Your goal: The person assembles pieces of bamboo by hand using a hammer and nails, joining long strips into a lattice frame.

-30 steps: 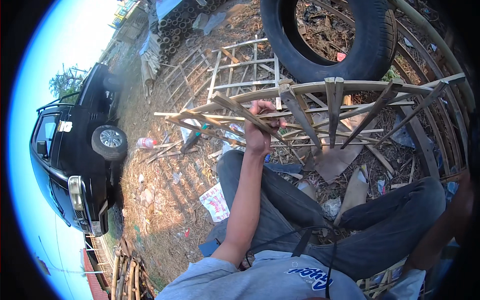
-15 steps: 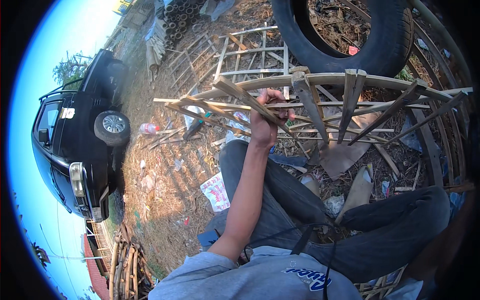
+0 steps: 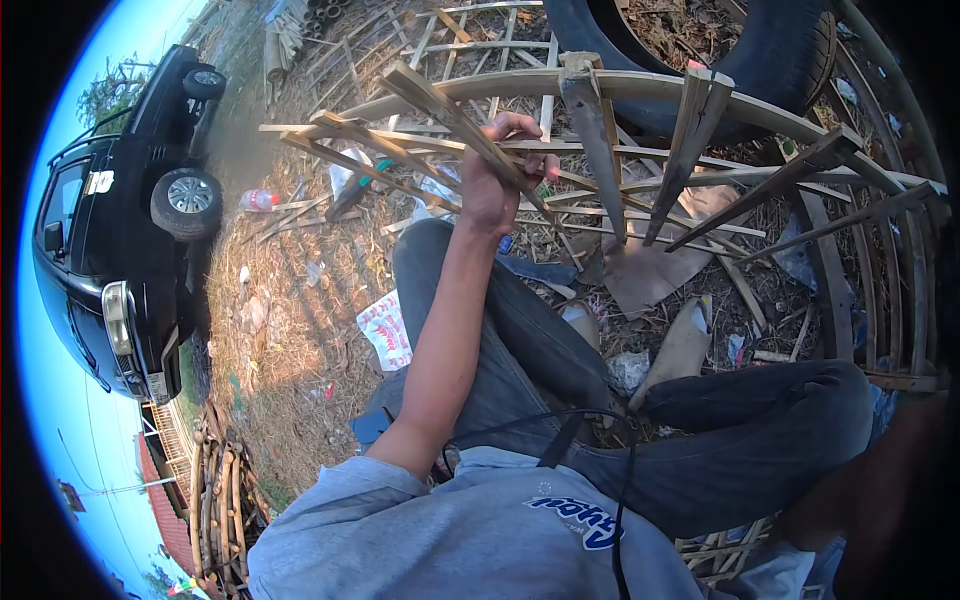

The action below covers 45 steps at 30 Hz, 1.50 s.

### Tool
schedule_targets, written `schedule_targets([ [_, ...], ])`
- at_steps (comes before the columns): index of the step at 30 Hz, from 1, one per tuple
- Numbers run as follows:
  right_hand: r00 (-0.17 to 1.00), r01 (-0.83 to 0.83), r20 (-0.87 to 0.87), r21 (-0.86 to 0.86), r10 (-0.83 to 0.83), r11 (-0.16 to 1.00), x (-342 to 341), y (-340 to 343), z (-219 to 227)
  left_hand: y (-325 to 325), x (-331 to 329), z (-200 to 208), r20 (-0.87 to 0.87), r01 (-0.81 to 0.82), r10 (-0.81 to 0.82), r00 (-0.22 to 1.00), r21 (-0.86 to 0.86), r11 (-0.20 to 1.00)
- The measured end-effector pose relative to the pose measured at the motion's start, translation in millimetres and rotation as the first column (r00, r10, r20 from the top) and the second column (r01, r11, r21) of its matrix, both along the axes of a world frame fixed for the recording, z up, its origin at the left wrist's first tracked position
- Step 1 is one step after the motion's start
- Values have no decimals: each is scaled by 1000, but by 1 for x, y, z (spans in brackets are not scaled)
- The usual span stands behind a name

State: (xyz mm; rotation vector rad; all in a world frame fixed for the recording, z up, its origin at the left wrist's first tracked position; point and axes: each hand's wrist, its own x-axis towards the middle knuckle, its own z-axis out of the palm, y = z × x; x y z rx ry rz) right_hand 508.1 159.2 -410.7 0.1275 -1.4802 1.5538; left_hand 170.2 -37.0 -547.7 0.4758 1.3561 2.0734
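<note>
My left hand [image 3: 497,180] reaches forward with its fingers curled round a slat of a bamboo frame [image 3: 640,82]. This frame has a long curved strip along its top and several flat slats slanting down from it toward me. One slanting slat [image 3: 440,105] crosses in front of my palm and hides part of the grip. Thinner cross strips run sideways behind the fingers. At the lower right, my right arm [image 3: 880,480] shows only as a dark shape near the picture's rim, and its hand is out of sight.
A large black tire [image 3: 790,75] lies beyond the frame. Another slatted lattice [image 3: 480,45] rests on the littered ground at the far side. A black vehicle [image 3: 110,230] stands at the left, above a stack of poles [image 3: 220,490]. Curved bamboo strips [image 3: 915,290] rise at the right.
The whole view has shifted, so the scene sits farther left and higher. My left hand keeps its grip on the frame.
</note>
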Motion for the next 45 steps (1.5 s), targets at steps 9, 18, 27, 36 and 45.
schedule_targets([
  [9,995,-67,-72,23,69,997,14,15,11,-1,2,13,-24,13,-13,1000,15,1000],
  [18,994,-109,7,-40,109,993,10,3,6,6,-4,6,-72,15,-19,997,-48,999],
  [27,994,-97,45,-70,100,993,4,-10,8,9,-3,4,-75,42,-45,996,-41,998],
  [36,995,-33,92,10,32,999,-8,-10,24,17,4,12,-18,19,-20,1000,-31,999],
  [45,815,112,542,196,-203,974,-66,4,60,12,0,21,25,-51,53,998,-97,994],
])
